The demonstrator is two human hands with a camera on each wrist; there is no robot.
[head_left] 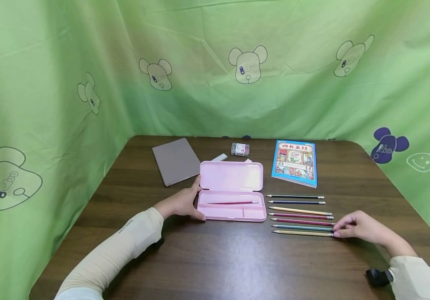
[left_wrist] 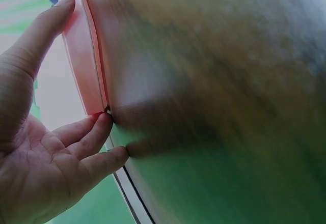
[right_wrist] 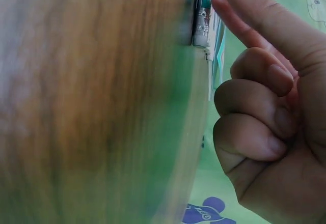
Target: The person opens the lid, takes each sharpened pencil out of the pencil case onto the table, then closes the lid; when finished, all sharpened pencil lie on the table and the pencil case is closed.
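A pink pencil case [head_left: 232, 176] lies with its lid raised, and one reddish pencil [head_left: 233, 203] is inside its long compartment. My left hand [head_left: 182, 203] grips the case's left end, thumb at the front corner and fingers by the hinge. In the left wrist view the thumb [left_wrist: 61, 15] rests along the case's pink wall [left_wrist: 84, 56]. To the right several pencils lie in a row, points leftward. With thumb and index finger, my right hand [head_left: 361, 229] pinches the eraser end of the nearest, yellow pencil [head_left: 303, 233], beside a teal pencil [head_left: 301, 228]; its other fingers are curled.
Left of the case's lid lies a grey notebook [head_left: 175, 160]. Behind the lid are a white stick-like object [head_left: 219, 157] and a small clear box [head_left: 240, 149]. A blue-edged book [head_left: 295, 162] lies beyond the pencils. Green curtains surround the brown table [head_left: 237, 254].
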